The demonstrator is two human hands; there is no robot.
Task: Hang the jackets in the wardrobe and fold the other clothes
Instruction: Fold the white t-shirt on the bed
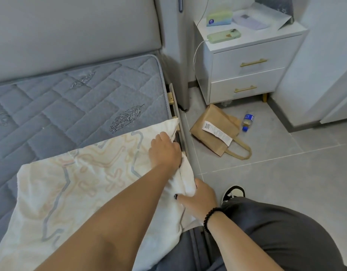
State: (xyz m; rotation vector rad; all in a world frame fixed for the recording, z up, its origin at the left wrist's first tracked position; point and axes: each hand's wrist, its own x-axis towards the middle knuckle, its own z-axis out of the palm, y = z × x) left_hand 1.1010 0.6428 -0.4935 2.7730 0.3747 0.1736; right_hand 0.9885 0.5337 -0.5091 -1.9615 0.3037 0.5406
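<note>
We have the cream patterned cloth (75, 192) spread over the near part of the bare mattress (71, 98), its right edge hanging past the bed side, presumably so the flat surface can serve for folding. Our left hand (164, 151) curls its fingers over the cloth's far right edge, and our right hand (200, 198) pinches the same edge nearer to us (thumb on top, fingers hidden under the fabric), which looks like a grip for drawing that side taut or turning it inward. No wardrobe or jacket is in view. On the floor a brown paper bag (215, 130) lies on its side; we cannot see inside it. Beside it lies a plastic bottle (247, 122) holding some yellowish liquid.
</note>
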